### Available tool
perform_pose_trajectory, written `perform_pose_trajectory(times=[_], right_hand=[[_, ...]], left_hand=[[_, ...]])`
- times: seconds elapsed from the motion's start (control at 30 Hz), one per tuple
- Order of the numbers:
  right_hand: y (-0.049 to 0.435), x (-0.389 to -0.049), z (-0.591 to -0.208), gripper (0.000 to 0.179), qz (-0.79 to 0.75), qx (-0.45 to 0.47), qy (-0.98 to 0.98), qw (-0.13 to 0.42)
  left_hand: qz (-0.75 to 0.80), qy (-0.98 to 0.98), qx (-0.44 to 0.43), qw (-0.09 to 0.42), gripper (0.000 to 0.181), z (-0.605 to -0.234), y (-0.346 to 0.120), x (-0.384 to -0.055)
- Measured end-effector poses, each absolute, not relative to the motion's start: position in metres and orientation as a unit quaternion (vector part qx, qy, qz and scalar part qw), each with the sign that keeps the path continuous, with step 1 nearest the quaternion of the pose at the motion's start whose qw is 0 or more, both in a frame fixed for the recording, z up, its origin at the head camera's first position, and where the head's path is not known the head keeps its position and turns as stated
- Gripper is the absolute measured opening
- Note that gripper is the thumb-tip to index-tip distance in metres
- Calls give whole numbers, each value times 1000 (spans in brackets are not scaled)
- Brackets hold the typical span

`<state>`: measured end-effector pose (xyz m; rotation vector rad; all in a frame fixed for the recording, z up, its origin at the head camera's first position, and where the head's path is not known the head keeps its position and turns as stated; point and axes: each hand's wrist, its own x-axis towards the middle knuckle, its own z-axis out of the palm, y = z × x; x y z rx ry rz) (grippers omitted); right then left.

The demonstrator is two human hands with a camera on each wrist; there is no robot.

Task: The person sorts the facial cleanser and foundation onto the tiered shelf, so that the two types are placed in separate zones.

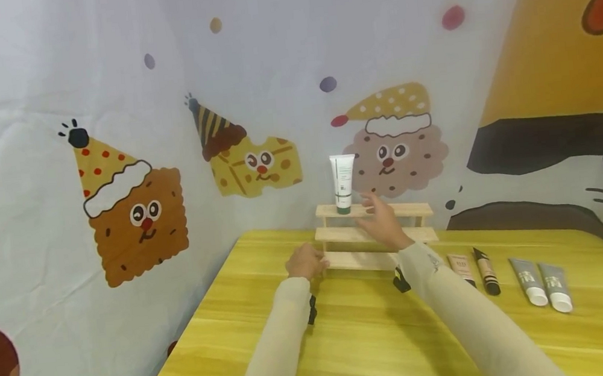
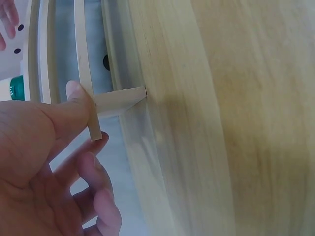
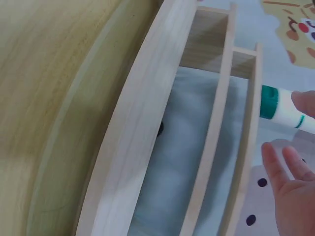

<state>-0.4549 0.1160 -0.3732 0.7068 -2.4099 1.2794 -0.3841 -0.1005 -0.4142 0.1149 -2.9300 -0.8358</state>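
Note:
A white squeeze tube (image 1: pixel 342 179) with a green cap stands cap-down on the top tier of a small three-tier wooden display rack (image 1: pixel 360 260), towards its left end. My left hand (image 1: pixel 305 262) is at the rack's left side; in the left wrist view, its thumb and a finger pinch the end of a wooden shelf board (image 2: pixel 83 59). Just right of the tube, my right hand (image 1: pixel 385 223) is raised in front of the upper tiers. Its fingers (image 3: pixel 273 167) are spread apart and hold nothing. A gap shows between them and the tube's green cap (image 3: pixel 268 102).
Right of the rack, a beige tube (image 1: pixel 460 268), a black-capped tube (image 1: pixel 486 273) and two grey tubes with white caps (image 1: pixel 528 280) lie on the yellow wood-grain table (image 1: pixel 350 353). A cartoon-printed cloth (image 1: pixel 270 94) hangs behind and along the left.

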Motion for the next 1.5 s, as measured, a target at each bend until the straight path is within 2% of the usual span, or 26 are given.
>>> perform_pose_trajectory(times=[0.27,0.53,0.87,1.5], right_hand=[[134,-433,-374,71,442,255,-845,159],[165,-412,-380,69,423,223,-869,128],[203,-396,-380,66,412,231,-866,164],[252,-364,-383,73,413,183,-883,126]], left_hand=[[-299,-952,27,51,33,-419,-100,-380],[-306,-951,23,41,34,-419,-98,-378],[-305,-951,9,47,35,-413,-99,-385],[-296,-954,37,42,34,-410,-97,-381]])
